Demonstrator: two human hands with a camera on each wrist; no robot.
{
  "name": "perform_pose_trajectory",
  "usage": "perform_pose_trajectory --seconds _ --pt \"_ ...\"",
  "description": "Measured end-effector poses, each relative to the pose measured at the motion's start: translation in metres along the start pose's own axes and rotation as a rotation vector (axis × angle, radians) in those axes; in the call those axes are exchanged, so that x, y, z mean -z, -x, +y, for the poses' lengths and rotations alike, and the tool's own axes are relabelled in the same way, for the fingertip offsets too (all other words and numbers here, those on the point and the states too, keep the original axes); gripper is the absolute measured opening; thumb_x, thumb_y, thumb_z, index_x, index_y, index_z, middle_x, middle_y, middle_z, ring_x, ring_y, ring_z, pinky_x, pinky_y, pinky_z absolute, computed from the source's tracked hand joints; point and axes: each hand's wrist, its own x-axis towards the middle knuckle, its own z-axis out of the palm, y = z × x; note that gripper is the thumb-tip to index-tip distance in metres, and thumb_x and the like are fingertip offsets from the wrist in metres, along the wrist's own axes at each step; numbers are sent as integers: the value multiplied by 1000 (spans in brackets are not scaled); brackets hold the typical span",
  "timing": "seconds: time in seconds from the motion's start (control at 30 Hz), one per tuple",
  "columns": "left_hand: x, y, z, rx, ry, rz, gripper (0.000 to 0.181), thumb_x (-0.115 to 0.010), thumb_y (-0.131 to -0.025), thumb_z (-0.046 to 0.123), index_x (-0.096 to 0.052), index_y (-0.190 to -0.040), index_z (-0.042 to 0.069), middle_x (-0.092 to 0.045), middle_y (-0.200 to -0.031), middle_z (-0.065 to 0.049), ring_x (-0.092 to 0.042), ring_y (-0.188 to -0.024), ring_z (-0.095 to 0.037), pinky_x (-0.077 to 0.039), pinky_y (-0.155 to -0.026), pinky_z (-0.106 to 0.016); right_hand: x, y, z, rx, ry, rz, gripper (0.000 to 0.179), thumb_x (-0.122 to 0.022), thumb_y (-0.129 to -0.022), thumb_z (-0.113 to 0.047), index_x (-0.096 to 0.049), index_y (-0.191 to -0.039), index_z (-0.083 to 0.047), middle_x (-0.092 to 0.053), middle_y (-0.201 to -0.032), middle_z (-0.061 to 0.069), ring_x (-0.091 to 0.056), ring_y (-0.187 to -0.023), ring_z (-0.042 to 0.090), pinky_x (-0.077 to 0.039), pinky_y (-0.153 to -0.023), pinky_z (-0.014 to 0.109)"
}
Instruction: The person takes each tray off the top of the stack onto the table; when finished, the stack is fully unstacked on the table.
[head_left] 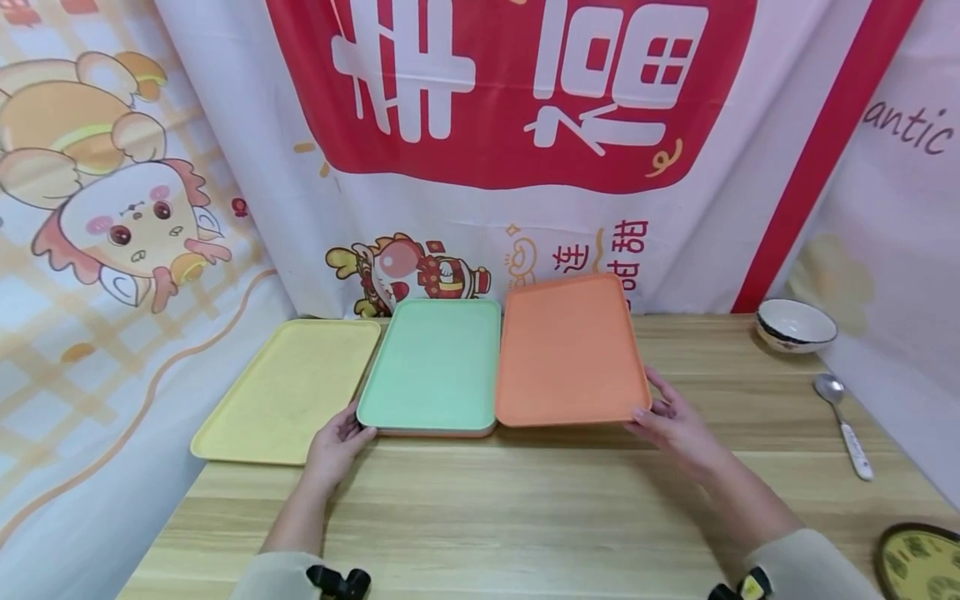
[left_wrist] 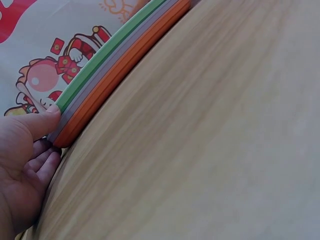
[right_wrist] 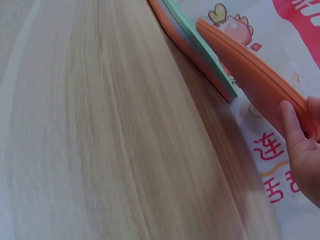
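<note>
My left hand (head_left: 335,450) is at the near left corner of a stack of trays, with a green tray (head_left: 431,367) on top. In the left wrist view, the thumb is on the stack's rim and the fingers curl at its lower edge. Below the green tray show a lilac tray (left_wrist: 107,65) and an orange one (left_wrist: 100,95). An orange tray (head_left: 572,354) is tilted up off the table beside the stack. My right hand (head_left: 678,429) grips its near right corner between thumb and fingers; its edge shows in the right wrist view.
A yellow tray (head_left: 292,392) lies left of the stack. At the right of the wooden table (head_left: 510,517) are a white bowl (head_left: 797,327), a spoon (head_left: 846,429) and a patterned round item (head_left: 921,562) at the frame's edge. Printed cloth (head_left: 690,242) hangs behind.
</note>
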Motion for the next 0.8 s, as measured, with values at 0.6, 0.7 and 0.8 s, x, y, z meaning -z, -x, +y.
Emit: perform_pose_trajectory --seconds 0.6,0.7,0.8 --pt "0 0 -1 -1 -7 5 67 -63 -94 3 -27 -151 -6 -37 -151 -30 -37 -142 -37 -34 -117 -36 20 -5 17 -129 174 36 81 -53 -99 -1 3 -156 -1 -41 -137 29 -63 -106 6 -59 -91 26" --pt "0 -1 -2 -3 -13 12 67 -63 -93 3 -28 -150 -5 -38 -150 -30 -39 -141 -37 -36 -116 -34 20 -8 19 -145 190 37 80 -53 -98 -1 2 -156 -2 -36 -140 34 -63 -106 7 -59 -92 26" --pt "-1 -2 -3 -3 -13 16 67 -64 -93 3 -29 -150 -5 -39 -150 -30 -39 -140 -37 -36 -115 -33 20 -11 21 -171 201 36 80 -54 -98 -2 1 -156 -3 -33 -142 38 -63 -106 7 -59 -93 26"
